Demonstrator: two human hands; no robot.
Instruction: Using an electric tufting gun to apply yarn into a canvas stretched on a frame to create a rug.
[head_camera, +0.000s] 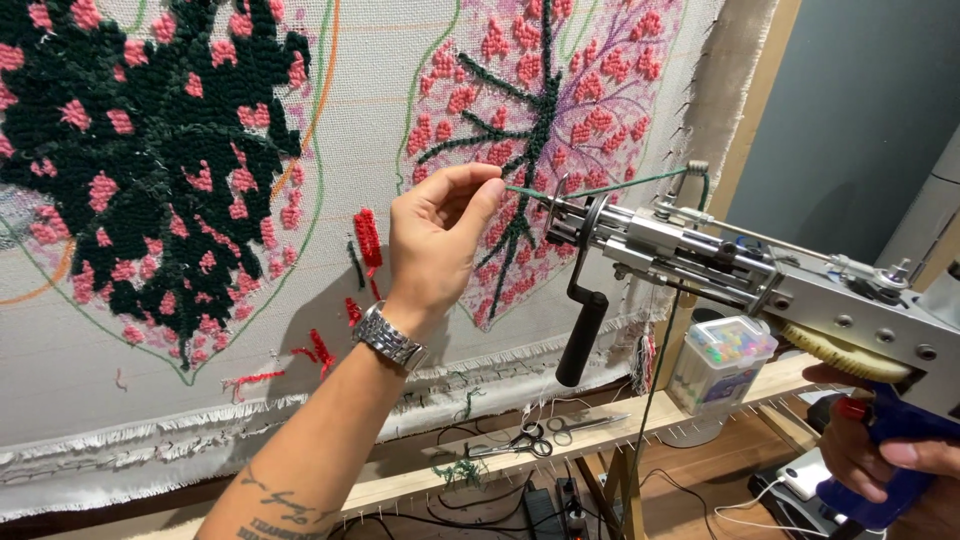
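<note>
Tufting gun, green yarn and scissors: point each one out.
Tufting gun (700, 255), head view, metal body.
Green yarn (610, 184), head view, mid-strand above the gun.
Scissors (530, 438), head view, near the handles.

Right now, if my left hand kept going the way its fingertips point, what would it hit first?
The left hand pinches the green yarn and points right, so it would likely meet the tufting gun at its front needle end first, though depth is unclear.

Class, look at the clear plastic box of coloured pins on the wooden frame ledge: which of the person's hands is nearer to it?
Right. The right hand grips the tufting gun's blue handle just right of the clear plastic box of coloured pins; the left hand pinches green yarn farther up-left.
</note>
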